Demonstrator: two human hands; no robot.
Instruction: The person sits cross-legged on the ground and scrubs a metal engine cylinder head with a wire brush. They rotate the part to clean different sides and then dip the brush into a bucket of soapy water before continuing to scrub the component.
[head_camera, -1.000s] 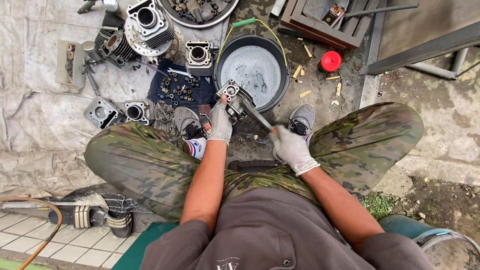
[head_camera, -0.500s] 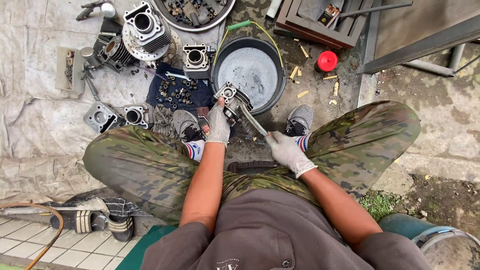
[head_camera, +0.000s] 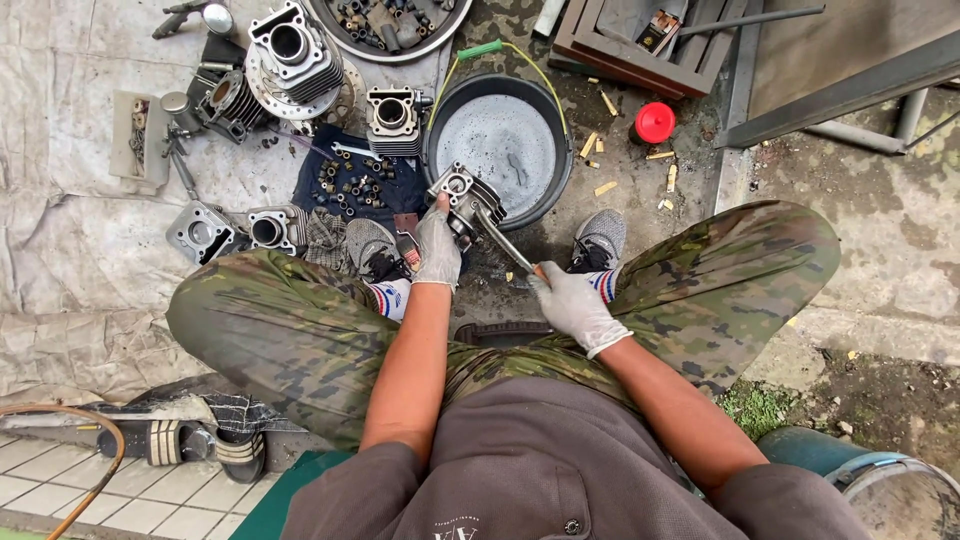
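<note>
Engine part gripped in left hand, right hand clenched on a tool, black basin just beyond, cylinders and bolts alongside.

The gloved left hand gripped a small engine part at the near rim of a black basin. The gloved right hand held a tool whose tip touched the part.

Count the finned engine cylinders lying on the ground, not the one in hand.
5: one top left, one just below-left, one beside the basin, two by the left knee. More may be hidden.
</note>
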